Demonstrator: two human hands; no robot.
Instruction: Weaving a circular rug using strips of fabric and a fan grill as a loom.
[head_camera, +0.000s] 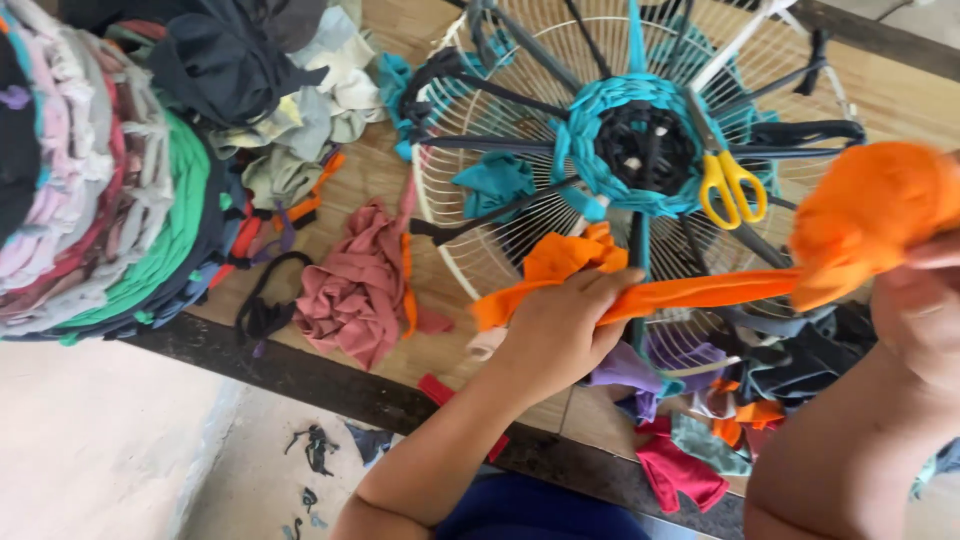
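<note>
While both hands, left hand (555, 335) and right hand (920, 305), pinch the orange fabric strip (700, 293), only the teal woven centre (600, 150) at 12 o'clock on the white wire fan guard (440, 215) is done, spokes mostly bare

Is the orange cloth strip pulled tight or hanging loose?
Tight. The orange strip runs straight between the left hand and the right hand, without sag.

Bare wood (375, 185) between rag heap (355, 285) and wire fan guard (450, 215) — scissors (728, 180) and black strips across the guard.
</note>
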